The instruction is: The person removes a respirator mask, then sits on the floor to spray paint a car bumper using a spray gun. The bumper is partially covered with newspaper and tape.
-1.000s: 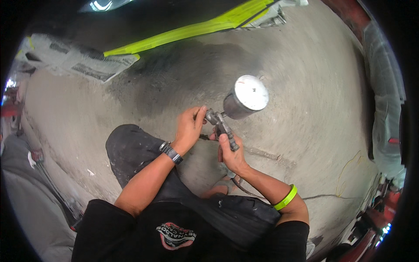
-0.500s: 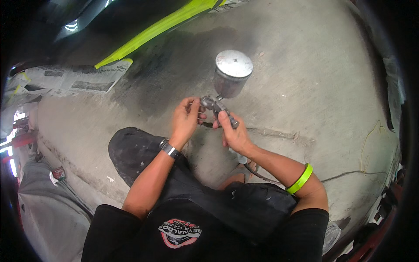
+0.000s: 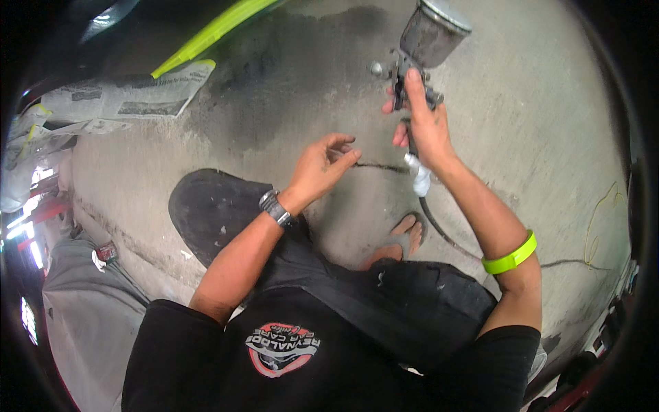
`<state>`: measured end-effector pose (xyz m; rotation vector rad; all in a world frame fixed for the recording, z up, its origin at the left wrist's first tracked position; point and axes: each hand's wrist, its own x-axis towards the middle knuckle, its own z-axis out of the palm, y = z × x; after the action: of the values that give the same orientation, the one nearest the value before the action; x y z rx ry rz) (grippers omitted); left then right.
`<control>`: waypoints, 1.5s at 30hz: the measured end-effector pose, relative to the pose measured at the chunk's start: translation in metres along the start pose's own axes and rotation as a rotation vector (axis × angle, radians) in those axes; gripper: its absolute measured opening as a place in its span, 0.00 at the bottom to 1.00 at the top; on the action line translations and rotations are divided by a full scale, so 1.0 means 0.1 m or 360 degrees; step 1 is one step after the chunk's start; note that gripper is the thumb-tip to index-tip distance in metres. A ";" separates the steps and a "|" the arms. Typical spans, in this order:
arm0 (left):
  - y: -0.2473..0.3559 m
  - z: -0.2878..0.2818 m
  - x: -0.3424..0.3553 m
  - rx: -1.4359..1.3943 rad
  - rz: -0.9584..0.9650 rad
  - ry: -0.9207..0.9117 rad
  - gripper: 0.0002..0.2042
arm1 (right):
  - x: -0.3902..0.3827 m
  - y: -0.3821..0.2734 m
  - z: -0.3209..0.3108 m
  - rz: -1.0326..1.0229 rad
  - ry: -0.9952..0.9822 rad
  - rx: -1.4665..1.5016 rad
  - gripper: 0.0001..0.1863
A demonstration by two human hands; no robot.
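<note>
My right hand (image 3: 432, 130) is wrapped round the grip of a paint spray gun (image 3: 405, 69), raised at upper right. The gun's grey metal cup (image 3: 432, 38) stands tilted above its body, lid on top. A dark air hose (image 3: 439, 230) with a pale fitting (image 3: 420, 178) runs from the foot of the grip down behind my forearm. My left hand (image 3: 322, 167) hovers over the floor to the left of the gun, apart from it. Its fingers are loosely curved, thumb apart, with nothing seen in them.
At upper left, a dark glossy panel (image 3: 130, 41) is edged with bright yellow-green masking tape (image 3: 209, 34) and newspaper (image 3: 137, 93). Grey sheeting (image 3: 89, 309) hangs at lower left. A thin yellow cord (image 3: 598, 213) lies on the concrete floor (image 3: 535, 137) at right.
My right hand has carried the spray gun up and to the right, away from my left hand. My left hand has let go of the gun's front and shifted slightly right.
</note>
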<state>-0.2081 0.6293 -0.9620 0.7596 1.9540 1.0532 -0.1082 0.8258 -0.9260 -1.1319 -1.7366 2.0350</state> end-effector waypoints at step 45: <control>-0.39 -2.30 1.46 -0.3003 0.0495 0.0802 0.36 | 0.15 0.20 0.01 -0.0310 -0.0040 0.0085 0.53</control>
<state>-0.4831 0.6313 -0.9648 -0.3621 0.3717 2.6202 -0.1128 0.8293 -0.9505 -0.8870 -1.7197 1.9726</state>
